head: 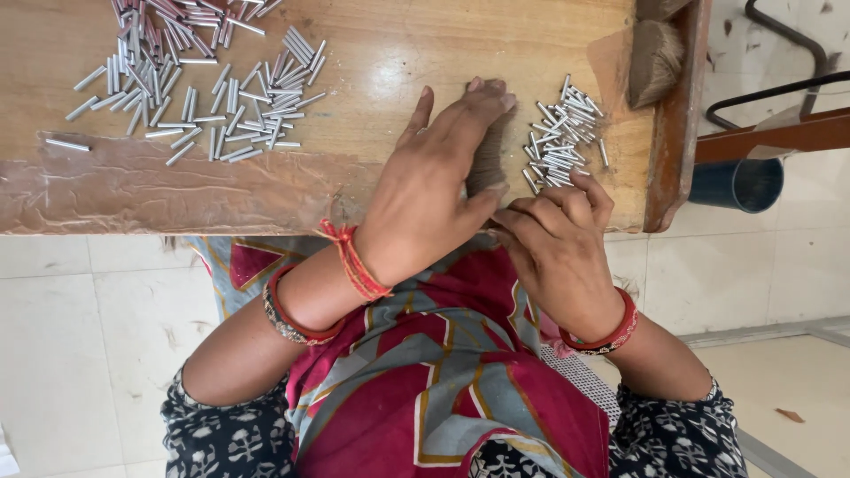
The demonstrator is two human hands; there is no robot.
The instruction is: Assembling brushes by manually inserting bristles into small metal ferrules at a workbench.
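A: Brown fibre tuft point(486, 164) lies near the front edge of the wooden worktop point(398, 53), under the left hand point(434, 190), whose grip is flat and open on it. Right hand point(553, 239) pinches the tuft's end, grip closed.

B: Risk: loose silver metal tubes point(560, 142) just beside could scatter if brushed. No packages, labels or signs visible.

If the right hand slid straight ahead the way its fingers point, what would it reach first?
Probably the small pile of short silver metal tubes on the wooden table; the right hand has its fingertips at the pile's near edge, though whether they touch is unclear.
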